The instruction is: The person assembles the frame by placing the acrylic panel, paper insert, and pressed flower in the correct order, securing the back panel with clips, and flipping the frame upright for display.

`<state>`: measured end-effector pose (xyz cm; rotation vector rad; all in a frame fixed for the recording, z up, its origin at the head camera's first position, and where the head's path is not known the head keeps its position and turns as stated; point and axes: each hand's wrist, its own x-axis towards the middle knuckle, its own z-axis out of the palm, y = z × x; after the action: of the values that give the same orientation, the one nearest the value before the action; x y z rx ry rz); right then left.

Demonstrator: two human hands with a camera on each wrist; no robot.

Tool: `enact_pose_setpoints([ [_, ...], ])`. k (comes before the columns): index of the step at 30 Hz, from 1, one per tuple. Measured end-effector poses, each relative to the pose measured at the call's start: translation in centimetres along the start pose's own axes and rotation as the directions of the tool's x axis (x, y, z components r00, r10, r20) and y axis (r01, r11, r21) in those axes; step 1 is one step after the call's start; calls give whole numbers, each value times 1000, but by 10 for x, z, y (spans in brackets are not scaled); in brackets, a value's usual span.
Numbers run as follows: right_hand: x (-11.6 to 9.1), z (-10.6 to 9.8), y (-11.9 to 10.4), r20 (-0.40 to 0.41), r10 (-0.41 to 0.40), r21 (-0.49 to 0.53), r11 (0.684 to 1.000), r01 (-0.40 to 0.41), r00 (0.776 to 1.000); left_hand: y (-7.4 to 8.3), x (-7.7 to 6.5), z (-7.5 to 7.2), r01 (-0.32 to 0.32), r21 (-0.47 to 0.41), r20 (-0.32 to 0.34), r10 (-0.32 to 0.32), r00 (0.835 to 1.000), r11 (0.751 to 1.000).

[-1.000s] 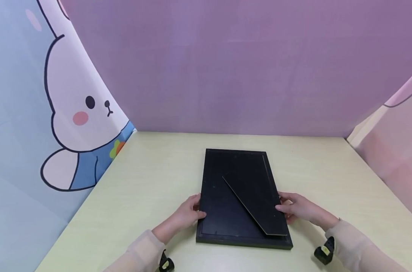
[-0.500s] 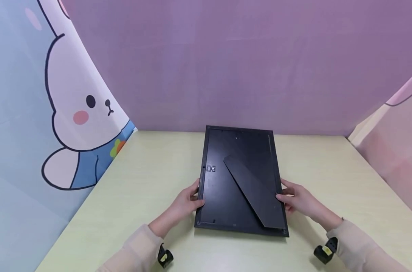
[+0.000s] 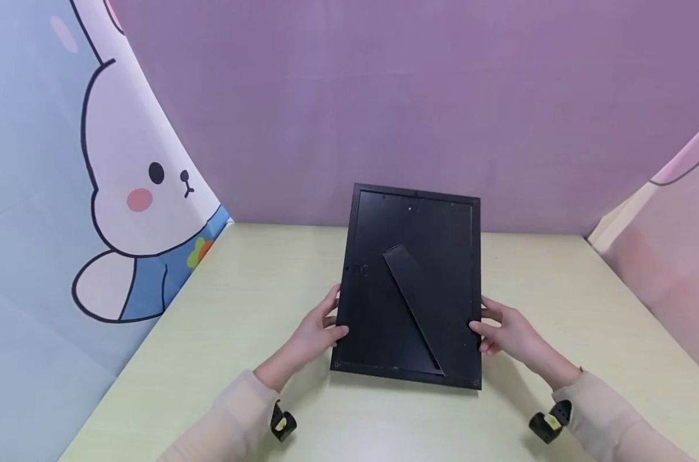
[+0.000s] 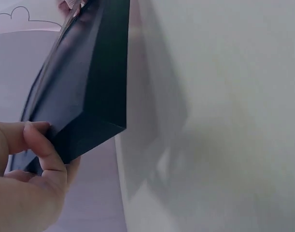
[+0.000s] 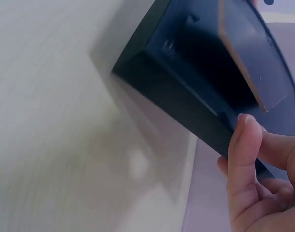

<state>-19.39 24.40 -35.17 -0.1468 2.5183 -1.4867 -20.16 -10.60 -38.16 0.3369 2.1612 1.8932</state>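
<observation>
A black picture frame (image 3: 372, 308) faces me with its back, tilted up and held above the table. Its stand leg (image 3: 410, 289) slants across the back from near the middle to the lower right. My left hand (image 3: 311, 330) pinches the left edge, thumb on the back side and fingers behind. On the opposite edge my right hand (image 3: 511, 333) grips with its thumb on the back side. The left wrist view shows a lower corner of the picture frame (image 4: 96, 92) apart from the table. In the right wrist view the stand leg (image 5: 248, 58) sticks out from the backing.
A pale wooden table (image 3: 240, 276) lies beneath. Behind it stands a purple wall (image 3: 407, 96); a panel with a cartoon rabbit (image 3: 130, 192) is on the left and a pink panel (image 3: 678, 256) on the right. Small black cameras hang at both wrists.
Both hands have raised the picture frame off the table and tipped its top edge up, so its back now faces me more squarely. The grips look unchanged.
</observation>
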Motion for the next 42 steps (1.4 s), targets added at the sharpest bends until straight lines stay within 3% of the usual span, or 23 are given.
enact_pose_setpoints([
  [6, 3, -3, -4, -40, -33, 17, 999, 34, 999, 3, 7, -1, 12, -16, -39, -13, 999, 1000],
  [11, 5, -5, -5, -52, -42, 22, 999, 43, 998, 2, 13, -2, 22, 21, -77, -20, 997, 1000],
  [26, 6, -3, -11, -100, -114, -50, 993, 110, 988, 9, 24, -3, -19, 19, -143, 22, 989, 1000],
  [32, 8, -1, -11, -128, -178, -70, 983, 171, 976, 11, 27, -5, -6, 8, -129, 6, 992, 1000],
  [42, 10, 0, -16, -149, -188, -32, 982, 185, 971, 13, 30, -11, -121, 125, -143, 138, 980, 985],
])
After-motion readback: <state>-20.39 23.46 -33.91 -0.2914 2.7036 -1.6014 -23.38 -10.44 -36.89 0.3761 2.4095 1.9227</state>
